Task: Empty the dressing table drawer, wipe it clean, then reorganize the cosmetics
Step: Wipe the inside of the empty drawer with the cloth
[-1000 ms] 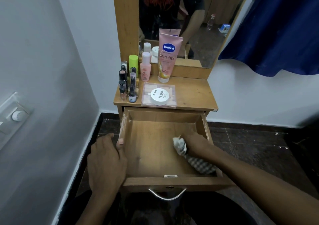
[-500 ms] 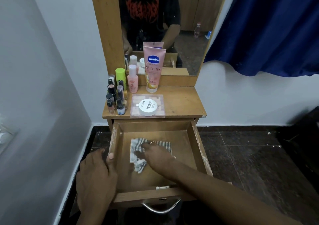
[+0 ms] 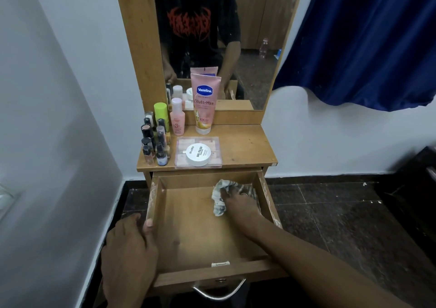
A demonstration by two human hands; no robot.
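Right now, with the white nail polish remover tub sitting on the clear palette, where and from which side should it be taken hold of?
Probably from above, fingers spanning the round rim of the white tub. It lies flat and low on the clear palette, lid up, so little side wall is on offer. Approach from the right, since the small bottles crowd its left.

The right hand (image 3: pixel 240 205) presses a cloth (image 3: pixel 220 195) into the open drawer's (image 3: pixel 188 234) far right corner; the left hand (image 3: pixel 128 248) grips its left wall.
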